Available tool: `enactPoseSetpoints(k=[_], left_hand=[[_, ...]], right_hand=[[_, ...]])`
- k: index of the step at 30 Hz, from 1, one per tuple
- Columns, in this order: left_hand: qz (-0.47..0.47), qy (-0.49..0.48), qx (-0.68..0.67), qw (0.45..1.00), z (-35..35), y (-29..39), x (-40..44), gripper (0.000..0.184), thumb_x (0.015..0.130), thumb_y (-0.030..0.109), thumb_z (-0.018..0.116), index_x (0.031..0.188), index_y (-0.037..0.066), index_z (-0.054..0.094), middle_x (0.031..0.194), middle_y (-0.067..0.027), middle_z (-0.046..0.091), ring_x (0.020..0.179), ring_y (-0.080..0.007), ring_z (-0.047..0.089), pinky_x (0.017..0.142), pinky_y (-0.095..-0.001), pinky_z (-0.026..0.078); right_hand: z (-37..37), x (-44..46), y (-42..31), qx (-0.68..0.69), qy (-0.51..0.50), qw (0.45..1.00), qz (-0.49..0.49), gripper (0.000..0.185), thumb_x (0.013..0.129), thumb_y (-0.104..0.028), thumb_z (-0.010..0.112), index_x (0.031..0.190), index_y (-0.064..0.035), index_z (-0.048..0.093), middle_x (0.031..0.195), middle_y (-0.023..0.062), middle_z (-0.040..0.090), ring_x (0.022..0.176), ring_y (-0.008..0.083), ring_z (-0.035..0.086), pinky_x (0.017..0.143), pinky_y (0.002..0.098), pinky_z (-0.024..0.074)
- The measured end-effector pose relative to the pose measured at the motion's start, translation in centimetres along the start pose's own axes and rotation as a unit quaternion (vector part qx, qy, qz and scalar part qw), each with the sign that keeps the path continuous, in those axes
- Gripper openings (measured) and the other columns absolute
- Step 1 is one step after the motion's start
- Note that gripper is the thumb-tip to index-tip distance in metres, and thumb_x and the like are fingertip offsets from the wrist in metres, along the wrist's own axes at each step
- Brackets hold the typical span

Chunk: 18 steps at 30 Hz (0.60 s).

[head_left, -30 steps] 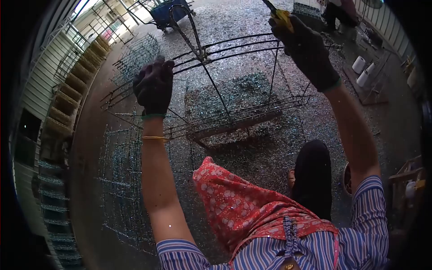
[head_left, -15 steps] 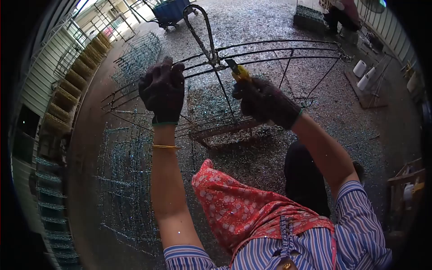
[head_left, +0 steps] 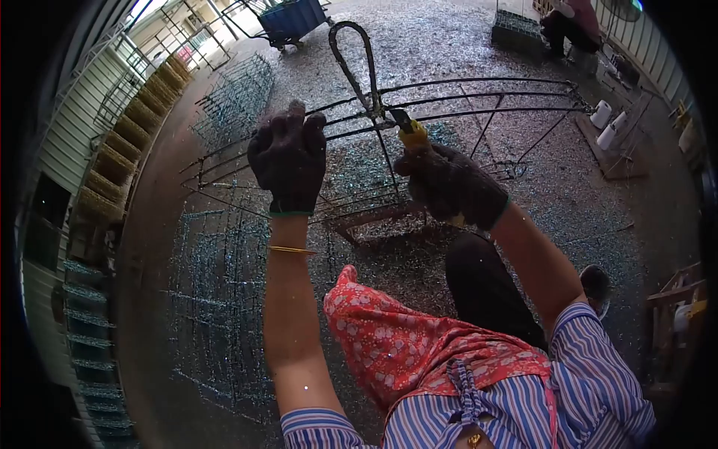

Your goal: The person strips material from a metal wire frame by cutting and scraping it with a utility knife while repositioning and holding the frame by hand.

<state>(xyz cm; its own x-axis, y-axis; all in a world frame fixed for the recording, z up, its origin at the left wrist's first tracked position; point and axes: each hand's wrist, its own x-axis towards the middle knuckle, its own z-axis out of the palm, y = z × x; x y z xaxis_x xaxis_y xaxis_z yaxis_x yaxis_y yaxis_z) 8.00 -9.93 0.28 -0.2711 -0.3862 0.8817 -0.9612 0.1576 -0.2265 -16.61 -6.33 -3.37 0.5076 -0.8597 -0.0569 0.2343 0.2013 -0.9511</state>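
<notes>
A dark metal wire frame (head_left: 479,95) of long curved rods stretches across in front of me, with a tall narrow loop (head_left: 369,60) rising from its middle. My right hand (head_left: 452,179), in a dark glove, is closed around a yellow utility knife (head_left: 413,135). The knife's dark tip points up and left, close beside the joint below the loop; whether it touches is unclear. To the left of that joint, my gloved left hand (head_left: 289,161) has its fingers curled over the frame's rods. The glove hides the exact grip.
Glittery scraps cover the floor (head_left: 449,52). Wire grids lie at the left (head_left: 217,292) and the far left (head_left: 239,90). A low rusty stand (head_left: 381,217) sits beneath the frame. White spools (head_left: 600,114) stand at the right. A blue cart (head_left: 292,21) and a crouching person (head_left: 572,26) are farther back.
The frame, both hands and the surroundings appear slightly lower and farther right in view. My right hand keeps the knife beside the joint, and my left hand stays at the rods.
</notes>
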Motion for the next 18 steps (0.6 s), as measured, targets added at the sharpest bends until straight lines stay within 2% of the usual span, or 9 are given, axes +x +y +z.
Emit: enactPoseSetpoints(k=[2, 6, 8, 9, 12, 14, 15, 17, 18], left_hand=[[-0.004, 0.023, -0.015, 1.000, -0.1, 0.4, 0.0, 0.017, 0.087, 0.026, 0.061, 0.096, 0.013, 0.067, 0.086, -0.0057, 0.064, 0.079, -0.0245, 0.061, 0.069, -0.0354, 0.047], [-0.007, 0.048, -0.016, 0.999, 0.2, 0.5, -0.6, 0.016, 0.087, 0.025, 0.060, 0.094, 0.012, 0.067, 0.084, -0.0056, 0.064, 0.079, -0.0245, 0.060, 0.069, -0.0354, 0.047], [-0.035, 0.000, -0.010, 0.999, 0.4, 0.1, -0.9, 0.033, 0.091, 0.040, 0.052, 0.101, 0.012, 0.066, 0.086, -0.0050, 0.062, 0.087, -0.0263, 0.058, 0.075, -0.0387, 0.042], [-0.034, -0.002, -0.011, 0.999, 0.6, -0.1, -1.0, 0.033, 0.091, 0.040, 0.052, 0.101, 0.012, 0.066, 0.086, -0.0050, 0.062, 0.087, -0.0263, 0.058, 0.075, -0.0387, 0.042], [-0.019, 0.001, -0.010, 1.000, 0.4, 0.5, -0.8, 0.032, 0.091, 0.039, 0.052, 0.101, 0.011, 0.066, 0.086, -0.0056, 0.062, 0.088, -0.0262, 0.058, 0.074, -0.0394, 0.043], [0.007, 0.057, -0.045, 0.997, -0.2, 0.9, -0.3, 0.015, 0.084, 0.022, 0.061, 0.092, 0.011, 0.066, 0.082, -0.0069, 0.062, 0.078, -0.0262, 0.060, 0.068, -0.0378, 0.047], [0.008, 0.057, -0.045, 0.997, -0.3, 1.0, -0.4, 0.015, 0.084, 0.022, 0.061, 0.092, 0.011, 0.066, 0.082, -0.0069, 0.062, 0.078, -0.0262, 0.060, 0.068, -0.0378, 0.047], [-0.003, 0.042, -0.019, 0.999, -0.6, 1.1, -0.6, 0.016, 0.082, 0.022, 0.062, 0.093, 0.010, 0.067, 0.082, -0.0072, 0.062, 0.078, -0.0265, 0.060, 0.068, -0.0380, 0.047], [0.000, 0.043, -0.016, 0.999, -0.6, 0.9, -0.7, 0.016, 0.082, 0.022, 0.062, 0.093, 0.010, 0.067, 0.082, -0.0072, 0.062, 0.078, -0.0265, 0.060, 0.068, -0.0380, 0.047]], right_hand=[[-0.6, -0.6, 0.0, 0.011, 0.001, 0.999, 0.052, 0.027, 0.093, -0.036, 0.056, 0.102, -0.0108, 0.060, 0.065, 0.0003, 0.057, 0.043, 0.0070, 0.047, 0.037, 0.0218, 0.0348], [0.7, -0.6, 0.3, 0.025, 0.010, 0.998, 0.048, 0.027, 0.093, -0.036, 0.057, 0.101, -0.0107, 0.060, 0.066, 0.0005, 0.057, 0.043, 0.0071, 0.047, 0.037, 0.0217, 0.0350], [1.2, 0.1, 0.7, 0.085, -0.012, 0.996, 0.006, 0.026, 0.092, -0.035, 0.058, 0.101, -0.0109, 0.060, 0.065, 0.0011, 0.058, 0.043, 0.0074, 0.048, 0.037, 0.0218, 0.0352], [1.0, 0.1, 0.8, 0.086, -0.011, 0.996, 0.006, 0.026, 0.092, -0.035, 0.058, 0.101, -0.0109, 0.060, 0.065, 0.0011, 0.058, 0.043, 0.0074, 0.048, 0.037, 0.0218, 0.0352], [0.2, -0.8, 1.1, 0.097, -0.029, 0.995, 0.008, 0.033, 0.092, -0.038, 0.057, 0.110, -0.0093, 0.061, 0.068, 0.0001, 0.059, 0.048, 0.0064, 0.051, 0.039, 0.0204, 0.0380], [0.1, -1.5, 0.6, -0.001, 0.005, 0.998, 0.057, 0.031, 0.095, -0.034, 0.054, 0.113, -0.0091, 0.059, 0.070, 0.0000, 0.060, 0.048, 0.0057, 0.051, 0.040, 0.0199, 0.0391], [0.3, -1.5, 0.6, 0.000, 0.005, 0.998, 0.056, 0.031, 0.095, -0.034, 0.054, 0.113, -0.0091, 0.059, 0.070, 0.0000, 0.060, 0.048, 0.0057, 0.051, 0.040, 0.0199, 0.0391], [1.0, -1.1, 0.8, 0.122, -0.037, 0.992, 0.021, 0.028, 0.096, -0.030, 0.051, 0.114, -0.0090, 0.058, 0.069, -0.0012, 0.058, 0.047, 0.0056, 0.050, 0.040, 0.0193, 0.0392], [1.4, -0.7, 0.8, 0.123, -0.040, 0.991, 0.019, 0.028, 0.096, -0.030, 0.051, 0.114, -0.0090, 0.058, 0.069, -0.0012, 0.058, 0.047, 0.0056, 0.050, 0.040, 0.0193, 0.0392]])
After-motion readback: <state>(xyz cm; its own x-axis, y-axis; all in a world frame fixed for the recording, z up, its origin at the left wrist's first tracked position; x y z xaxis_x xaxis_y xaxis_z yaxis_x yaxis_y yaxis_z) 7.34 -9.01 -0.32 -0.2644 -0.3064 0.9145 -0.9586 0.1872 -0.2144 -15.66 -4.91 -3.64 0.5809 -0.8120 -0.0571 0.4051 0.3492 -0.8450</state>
